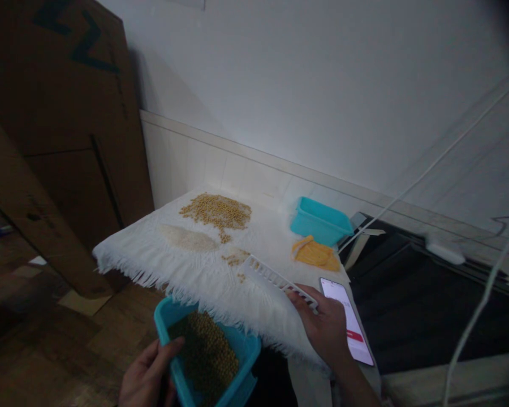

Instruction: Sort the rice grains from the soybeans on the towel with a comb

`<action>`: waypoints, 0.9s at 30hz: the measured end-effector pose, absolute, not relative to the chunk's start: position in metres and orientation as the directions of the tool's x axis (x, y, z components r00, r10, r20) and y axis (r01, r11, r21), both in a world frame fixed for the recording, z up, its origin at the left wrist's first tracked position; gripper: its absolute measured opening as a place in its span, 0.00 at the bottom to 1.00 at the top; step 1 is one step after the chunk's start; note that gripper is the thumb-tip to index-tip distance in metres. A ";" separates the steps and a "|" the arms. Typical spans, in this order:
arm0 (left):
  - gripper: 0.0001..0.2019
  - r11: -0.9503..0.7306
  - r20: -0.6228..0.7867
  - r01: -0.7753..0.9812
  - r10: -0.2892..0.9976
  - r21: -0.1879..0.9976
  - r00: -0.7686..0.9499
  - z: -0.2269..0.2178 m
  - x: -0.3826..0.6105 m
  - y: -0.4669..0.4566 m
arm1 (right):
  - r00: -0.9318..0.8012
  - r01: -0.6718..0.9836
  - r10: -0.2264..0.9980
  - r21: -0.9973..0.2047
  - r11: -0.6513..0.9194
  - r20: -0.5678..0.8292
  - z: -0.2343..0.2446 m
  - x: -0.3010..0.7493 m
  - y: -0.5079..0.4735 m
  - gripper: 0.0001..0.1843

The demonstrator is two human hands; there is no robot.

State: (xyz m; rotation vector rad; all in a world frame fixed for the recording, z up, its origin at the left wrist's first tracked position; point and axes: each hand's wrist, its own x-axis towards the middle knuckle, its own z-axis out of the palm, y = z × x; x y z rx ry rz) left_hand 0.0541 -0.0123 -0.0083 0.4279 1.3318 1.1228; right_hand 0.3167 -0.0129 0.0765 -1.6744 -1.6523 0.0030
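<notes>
My left hand point(152, 367) grips the near-left rim of a turquoise plastic bin point(249, 350), thumb over the edge. Yellowish beans point(214, 345) and a dark green mass of small grains lie inside that bin, below the table's front edge. In my right hand point(320, 316) is a white slotted plastic piece point(280, 281), its far end resting by a few scattered beans point(236, 258) on the white fringed cloth point(212, 281). Farther back, a heap of yellowish beans point(216, 210) is spread out, with a pale pile of rice-like grains point(189, 237) in front of it.
A second turquoise bin point(320, 220) stands at the table's back right, with a folded yellow cloth point(315, 254) before it. A lit phone point(351, 325) lies at the right edge. Large cardboard boxes point(59, 113) rise on the left; a white cable point(428, 169) crosses the right.
</notes>
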 end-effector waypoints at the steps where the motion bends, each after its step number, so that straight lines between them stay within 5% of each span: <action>1: 0.17 0.457 -0.548 -0.396 0.823 0.796 -0.152 -0.008 0.054 -0.012 | 0.152 0.846 0.860 -0.514 0.141 0.486 0.076 0.316 -0.013 0.15; 9: 0.16 0.432 -0.535 -0.410 0.825 0.803 -0.179 -0.003 0.055 -0.013 | 0.057 0.860 0.863 -0.463 0.212 0.501 0.076 0.307 -0.021 0.14; 15: 0.16 0.435 -0.543 -0.420 0.821 0.796 -0.179 -0.002 0.054 -0.013 | -0.038 0.904 0.788 -0.315 0.289 0.615 0.078 0.293 -0.043 0.17; 27: 0.18 0.448 -0.537 -0.384 0.828 0.807 -0.162 0.002 0.054 -0.014 | 0.233 0.945 0.700 -0.328 0.003 0.675 0.063 0.339 -0.012 0.19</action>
